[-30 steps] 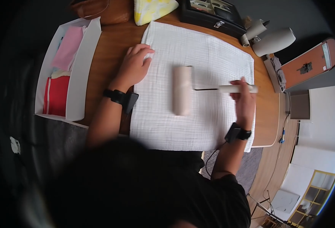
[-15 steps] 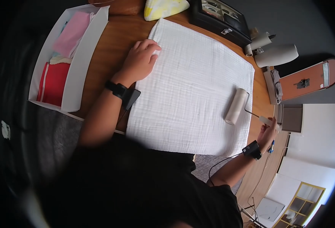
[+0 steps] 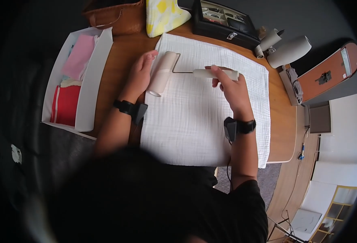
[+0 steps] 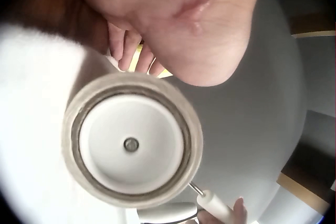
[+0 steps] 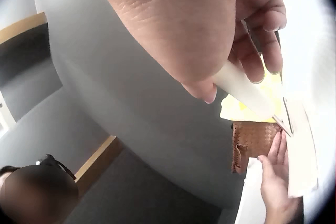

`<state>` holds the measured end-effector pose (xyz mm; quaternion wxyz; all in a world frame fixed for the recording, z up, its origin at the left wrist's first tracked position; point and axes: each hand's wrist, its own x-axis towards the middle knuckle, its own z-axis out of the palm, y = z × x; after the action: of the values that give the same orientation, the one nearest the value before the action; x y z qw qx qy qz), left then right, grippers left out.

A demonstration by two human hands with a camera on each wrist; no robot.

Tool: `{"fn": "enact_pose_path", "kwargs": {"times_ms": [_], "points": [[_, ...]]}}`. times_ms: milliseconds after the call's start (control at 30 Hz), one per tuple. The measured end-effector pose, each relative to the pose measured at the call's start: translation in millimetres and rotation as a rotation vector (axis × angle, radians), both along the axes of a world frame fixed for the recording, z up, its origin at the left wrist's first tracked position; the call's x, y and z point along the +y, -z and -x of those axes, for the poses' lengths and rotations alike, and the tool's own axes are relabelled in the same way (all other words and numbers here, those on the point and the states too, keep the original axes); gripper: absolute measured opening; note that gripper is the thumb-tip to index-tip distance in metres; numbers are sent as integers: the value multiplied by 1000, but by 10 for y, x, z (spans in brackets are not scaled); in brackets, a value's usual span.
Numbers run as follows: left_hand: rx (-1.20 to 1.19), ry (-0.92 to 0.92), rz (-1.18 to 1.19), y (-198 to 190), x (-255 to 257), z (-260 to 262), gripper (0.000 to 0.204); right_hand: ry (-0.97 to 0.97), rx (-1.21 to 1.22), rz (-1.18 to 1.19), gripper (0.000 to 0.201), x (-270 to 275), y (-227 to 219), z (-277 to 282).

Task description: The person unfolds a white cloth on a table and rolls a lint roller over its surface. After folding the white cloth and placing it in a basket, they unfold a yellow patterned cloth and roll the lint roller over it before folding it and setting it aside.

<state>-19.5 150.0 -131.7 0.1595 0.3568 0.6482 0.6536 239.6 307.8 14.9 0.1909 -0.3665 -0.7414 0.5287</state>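
A white textured cloth (image 3: pixel 206 117) lies spread on the wooden table. The right hand (image 3: pixel 233 89) grips the white handle (image 3: pixel 202 73) of a lint roller, thumb along the top, also seen in the right wrist view with the handle (image 5: pixel 244 90). The pale roller (image 3: pixel 163 74) is at the cloth's left edge, tilted; its round end (image 4: pixel 131 142) fills much of the left wrist view. Just left of the roller is the left hand (image 3: pixel 140 77), fingers fairly straight, at the cloth's edge; whether it touches the cloth or roller cannot be told.
A white box (image 3: pixel 85 105) with folded pink and red fabric stands on the left. Along the back are a brown bag (image 3: pixel 123 20), a yellow-and-white cloth (image 3: pixel 162 20) and a black case (image 3: pixel 223 30). White cylindrical objects and a small box (image 3: pixel 290 87) stand at the right.
The roller has swept from the cloth's middle to its right edge, then across to the left edge beside the left hand. The left hand has turned and its fingers lie straighter.
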Motion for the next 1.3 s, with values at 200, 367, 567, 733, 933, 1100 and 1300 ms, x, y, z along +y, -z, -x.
{"fn": "enact_pose_path", "kwargs": {"times_ms": [200, 367, 567, 733, 933, 1100, 1300], "points": [[433, -32, 211, -77, -39, -92, 36, 221, 280, 152, 36, 688, 394, -71], [666, 17, 312, -65, -47, -118, 38, 574, 583, 379, 25, 1878, 1108, -1263], [732, 12, 396, -80, -55, -159, 44, 1054, 758, 132, 26, 2222, 1102, -2346], [739, 21, 403, -81, -28, -178, 45, 820, 622, 224, 35, 2066, 1058, -1796], [773, 19, 483, -88, -8, -201, 51, 218, 70, 210, 61, 997, 839, -420], [779, 37, 561, -84, -3, -203, 56, 264, 64, 228, 57, 911, 701, -290], [785, 42, 604, -49, 5, -192, 59, 722, 468, 156, 46, 1805, 989, -1290]]}}
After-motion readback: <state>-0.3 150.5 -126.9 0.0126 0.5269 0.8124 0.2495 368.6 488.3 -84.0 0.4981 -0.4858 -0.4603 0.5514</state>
